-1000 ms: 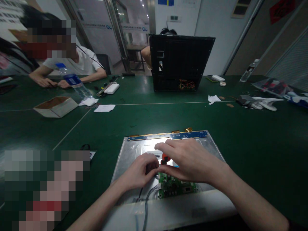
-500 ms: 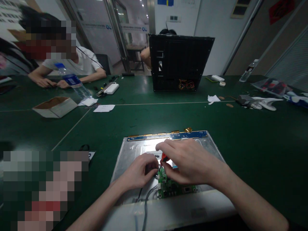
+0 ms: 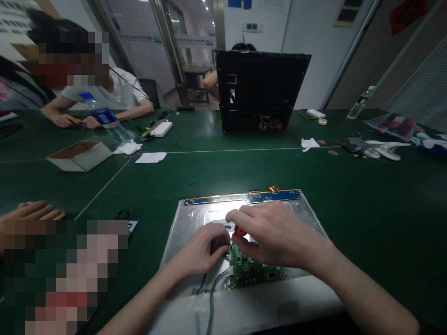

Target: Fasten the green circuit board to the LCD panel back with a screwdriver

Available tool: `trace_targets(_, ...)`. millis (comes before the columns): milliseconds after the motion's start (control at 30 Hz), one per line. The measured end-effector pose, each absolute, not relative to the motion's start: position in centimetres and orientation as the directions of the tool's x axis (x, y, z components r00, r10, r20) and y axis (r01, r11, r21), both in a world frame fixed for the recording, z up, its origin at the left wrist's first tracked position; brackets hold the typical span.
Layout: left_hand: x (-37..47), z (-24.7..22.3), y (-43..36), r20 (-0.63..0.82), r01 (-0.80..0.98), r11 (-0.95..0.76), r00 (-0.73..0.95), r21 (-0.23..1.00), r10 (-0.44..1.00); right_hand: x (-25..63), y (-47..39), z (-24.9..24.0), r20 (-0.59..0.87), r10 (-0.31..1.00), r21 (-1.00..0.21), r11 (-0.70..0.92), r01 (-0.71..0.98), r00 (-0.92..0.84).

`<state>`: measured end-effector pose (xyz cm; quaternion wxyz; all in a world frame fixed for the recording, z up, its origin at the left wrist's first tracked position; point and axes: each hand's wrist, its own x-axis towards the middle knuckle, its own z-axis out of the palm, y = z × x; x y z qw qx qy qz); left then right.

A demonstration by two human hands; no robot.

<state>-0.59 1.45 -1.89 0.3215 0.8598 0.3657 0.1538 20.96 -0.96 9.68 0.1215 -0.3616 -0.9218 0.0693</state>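
Observation:
A metal-backed display panel (image 3: 181,223) lies flat before me, with a blue circuit strip (image 3: 272,197) along its far edge. On its near part sits a green circuit board (image 3: 240,272), from which a grey cable (image 3: 212,298) runs toward me. My right hand (image 3: 268,232) is closed around what looks like a red-and-black screwdriver (image 3: 240,231), over the board's upper left corner. The tool's tip is hidden by my fingers. My left hand (image 3: 207,246) has its fingers curled and pinched at that same corner; what they hold, if anything, is hidden.
Across the green table (image 3: 195,172) stands a large black panel (image 3: 261,88) with loose wires. An open box (image 3: 80,156), a tilted water bottle (image 3: 108,118) and paper (image 3: 151,157) are at left. Gloves (image 3: 377,149) lie right. Another person's hand (image 3: 35,211) rests at the left edge.
Another person's hand has come into view at the left edge. The red tool has turned slightly in my right hand, whose fingers shifted a little. My left hand stays in place.

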Motion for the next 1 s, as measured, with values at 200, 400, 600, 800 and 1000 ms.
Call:
trace_targets(200,-0.58,-1.85,1.38,0.033,0.504,-0.491,0.672,0.710,0.739,21.01,-1.09,9.91,0.172,0.660,-0.250,0.747,0.616,-0.731)
trace_targets(400,-0.50,-1.62,1.51,0.040,0.473,-0.491,0.689,0.731,0.723,20.96,-1.04,9.77,0.153,0.689,-0.226,0.722,0.654,-0.708)
trace_targets(600,-0.70,-2.00,1.48,0.027,0.459,-0.469,0.693,0.755,0.721,21.00,-1.20,10.01,0.170,0.660,-0.251,0.747,0.616,-0.731)
trace_targets(800,-0.63,-1.93,1.57,0.019,0.484,-0.475,0.685,0.735,0.728,20.95,-1.11,9.82,0.162,0.677,-0.234,0.734,0.638,-0.719)
trace_targets(1000,-0.52,-1.71,1.51,0.032,0.472,-0.463,0.673,0.750,0.739,20.88,-1.13,9.86,0.166,0.660,-0.245,0.747,0.618,-0.732)
